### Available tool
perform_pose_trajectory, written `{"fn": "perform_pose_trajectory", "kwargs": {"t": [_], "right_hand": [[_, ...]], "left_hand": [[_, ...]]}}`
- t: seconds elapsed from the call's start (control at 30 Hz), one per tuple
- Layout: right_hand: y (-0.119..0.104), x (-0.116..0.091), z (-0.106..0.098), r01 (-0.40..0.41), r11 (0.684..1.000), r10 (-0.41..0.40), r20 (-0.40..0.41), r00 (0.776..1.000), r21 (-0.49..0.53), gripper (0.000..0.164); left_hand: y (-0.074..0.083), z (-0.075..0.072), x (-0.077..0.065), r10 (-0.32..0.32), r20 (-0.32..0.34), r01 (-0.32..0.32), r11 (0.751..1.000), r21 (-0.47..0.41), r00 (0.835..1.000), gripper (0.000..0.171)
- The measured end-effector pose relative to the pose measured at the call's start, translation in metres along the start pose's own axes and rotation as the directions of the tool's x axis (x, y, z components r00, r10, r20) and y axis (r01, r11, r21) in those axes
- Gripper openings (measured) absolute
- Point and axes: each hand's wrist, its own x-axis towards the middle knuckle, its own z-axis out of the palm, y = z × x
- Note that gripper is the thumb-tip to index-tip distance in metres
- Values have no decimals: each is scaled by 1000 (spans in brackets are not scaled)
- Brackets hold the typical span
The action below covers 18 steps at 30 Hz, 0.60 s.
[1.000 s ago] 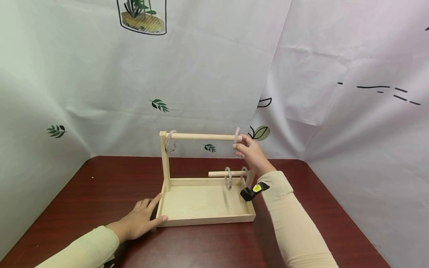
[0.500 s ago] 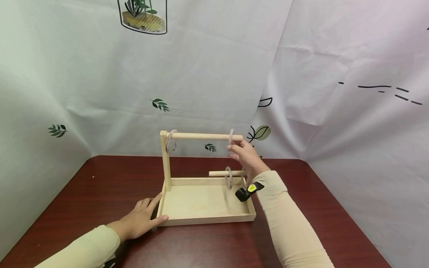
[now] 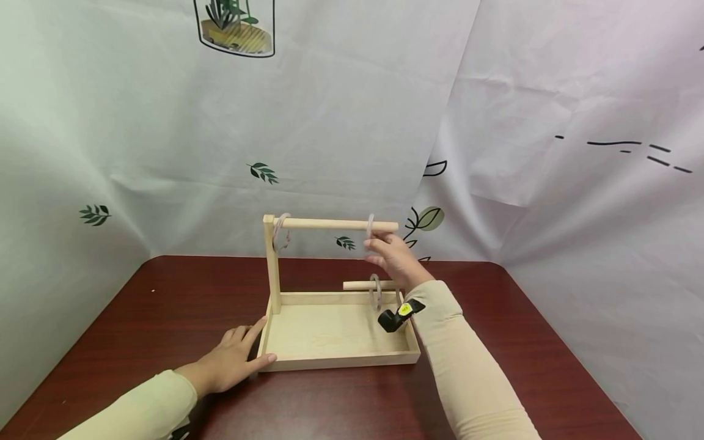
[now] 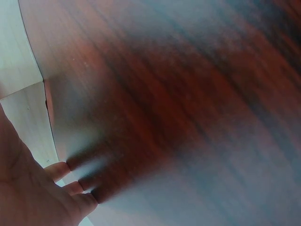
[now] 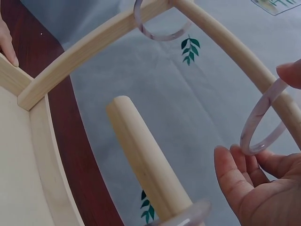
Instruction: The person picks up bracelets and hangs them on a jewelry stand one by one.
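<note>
A pale, marbled bangle (image 5: 254,120) hangs around the upper wooden rod (image 3: 330,224) near its free right end. My right hand (image 3: 397,260) holds this bangle, with the thumb at its upper part and the fingers under its lower edge in the right wrist view. Another bangle (image 5: 164,36) hangs by the post at the rod's left end. On the lower rod (image 3: 357,285) hangs a bangle (image 3: 379,294); more of that rod is hidden behind my right wrist. My left hand (image 3: 225,360) rests on the left edge of the wooden tray (image 3: 324,330), fingers spread.
The tray base carries an upright post (image 3: 272,269) at its left. It stands on a dark red wood table (image 3: 192,293). A white printed cloth (image 3: 352,122) hangs behind and at both sides. A black camera (image 3: 390,321) is on my right wrist.
My right hand has slid the bangle leftward from the upper rod's free end, so the rod's tip now shows to its right. My left hand has stayed on the tray's edge.
</note>
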Motion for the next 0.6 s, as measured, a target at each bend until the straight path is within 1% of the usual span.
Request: {"fn": "perform_pose_trajectory", "kwargs": {"t": [0.17, 0.43, 0.6], "right_hand": [[1, 1, 5, -20, 1000, 20, 4, 1000, 14, 64], [3, 3, 13, -15, 999, 15, 31, 999, 29, 67], [3, 4, 19, -16, 1000, 15, 30, 999, 21, 64]], "left_hand": [[0, 0, 0, -2, 3, 2, 1000, -1, 1000, 87], [-1, 2, 0, -11, 1, 11, 1000, -5, 1000, 89], [-2, 2, 0, -8, -2, 8, 1000, -3, 1000, 90]]}}
